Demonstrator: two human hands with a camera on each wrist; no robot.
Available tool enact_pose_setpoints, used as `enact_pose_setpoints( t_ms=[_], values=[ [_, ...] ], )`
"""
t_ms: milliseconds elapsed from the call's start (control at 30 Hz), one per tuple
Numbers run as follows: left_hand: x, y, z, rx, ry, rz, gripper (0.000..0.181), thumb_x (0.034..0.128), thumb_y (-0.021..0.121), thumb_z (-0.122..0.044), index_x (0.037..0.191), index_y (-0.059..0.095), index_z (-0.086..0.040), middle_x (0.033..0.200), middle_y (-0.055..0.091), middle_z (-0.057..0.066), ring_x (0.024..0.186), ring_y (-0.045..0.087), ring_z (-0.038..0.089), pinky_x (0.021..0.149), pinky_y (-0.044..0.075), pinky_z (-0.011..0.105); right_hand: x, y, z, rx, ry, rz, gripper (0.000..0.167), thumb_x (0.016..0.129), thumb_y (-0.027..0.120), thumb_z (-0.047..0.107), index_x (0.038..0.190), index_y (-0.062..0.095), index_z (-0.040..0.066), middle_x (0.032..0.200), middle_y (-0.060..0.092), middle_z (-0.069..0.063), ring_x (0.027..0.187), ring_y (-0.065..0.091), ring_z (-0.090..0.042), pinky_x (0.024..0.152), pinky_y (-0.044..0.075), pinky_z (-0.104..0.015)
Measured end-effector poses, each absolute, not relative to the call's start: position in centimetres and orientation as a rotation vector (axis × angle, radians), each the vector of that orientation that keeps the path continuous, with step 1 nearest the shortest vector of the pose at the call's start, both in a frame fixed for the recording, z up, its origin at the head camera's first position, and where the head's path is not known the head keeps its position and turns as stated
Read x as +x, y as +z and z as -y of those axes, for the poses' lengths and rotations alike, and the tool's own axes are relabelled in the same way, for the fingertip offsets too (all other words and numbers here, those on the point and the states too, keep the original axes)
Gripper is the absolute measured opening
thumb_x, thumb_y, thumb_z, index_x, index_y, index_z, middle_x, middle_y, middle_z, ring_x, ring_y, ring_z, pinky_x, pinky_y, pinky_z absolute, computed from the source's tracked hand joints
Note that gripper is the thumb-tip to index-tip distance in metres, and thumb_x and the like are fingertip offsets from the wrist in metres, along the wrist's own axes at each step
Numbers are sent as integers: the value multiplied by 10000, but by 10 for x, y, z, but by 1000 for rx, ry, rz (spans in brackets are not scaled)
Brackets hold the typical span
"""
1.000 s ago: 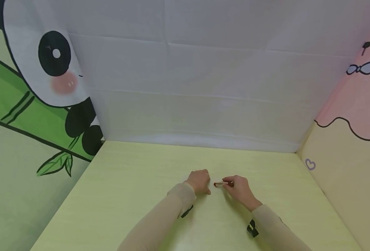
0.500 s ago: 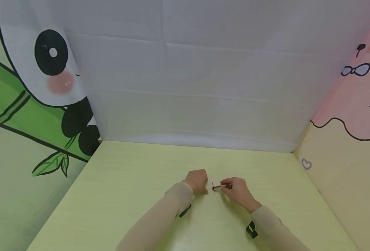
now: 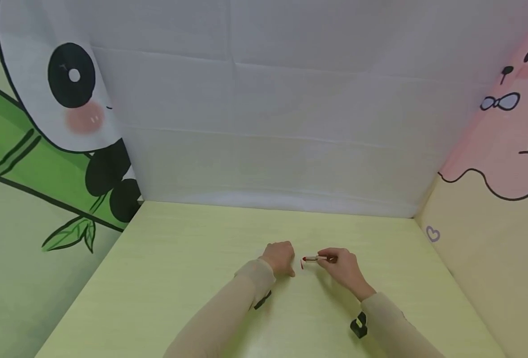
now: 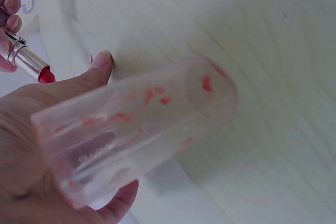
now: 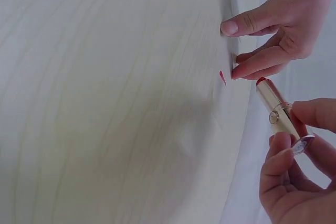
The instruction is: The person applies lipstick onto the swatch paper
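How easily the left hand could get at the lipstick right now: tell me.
Probably quite easily, yes: the lipstick points toward the left hand, and nothing seems to stand between them. Only the right hand's grip on its other end might get in the way.

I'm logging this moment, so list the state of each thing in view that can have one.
Lipstick, uncapped, red tip exposed.
Right hand, pinching the lipstick.
Left hand, thumb spread from the fingers; whether it grips the clear tube is unclear.
Clear tube, see-through, smeared with red.
Red mark, a short streak, apart from the lipstick tip.
White backdrop, creased.
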State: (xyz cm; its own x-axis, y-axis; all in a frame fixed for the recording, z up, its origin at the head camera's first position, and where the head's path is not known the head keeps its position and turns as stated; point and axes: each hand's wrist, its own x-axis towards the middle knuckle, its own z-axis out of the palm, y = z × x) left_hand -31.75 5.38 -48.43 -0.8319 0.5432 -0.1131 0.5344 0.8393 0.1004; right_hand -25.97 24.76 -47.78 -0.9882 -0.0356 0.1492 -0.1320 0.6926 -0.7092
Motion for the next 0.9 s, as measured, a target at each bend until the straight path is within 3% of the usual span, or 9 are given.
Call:
enact_pose_setpoints(
  t_ms=[167,367,900],
  values=[
    [-319,-486,-55,850,113,-2885,354,695,848,-409,877,691,-149,941,564,-38,825,574,170,751,480,409,-261,-479,-250,123,1218,2784,177,847,723,128,1011,737,64,808,637,38,714,590,-124,592,467,-302],
    [-322,-490,-58,836,149,-2908,567,665,870,-401,1120,650,-143,1010,597,-14,923,594,204,789,477,424,-262,-478,-252,101,1238,2769,180,838,732,129,1006,738,67,802,636,26,708,586,-135,585,462,-302],
    [-327,-488,-49,758,370,-2851,753,637,891,-374,1282,578,-143,1201,595,32,1122,543,221,905,443,350,-259,-478,-251,89,1271,2742,200,850,727,133,1036,726,60,871,667,-2,761,634,-153,617,498,-307]
  ],
)
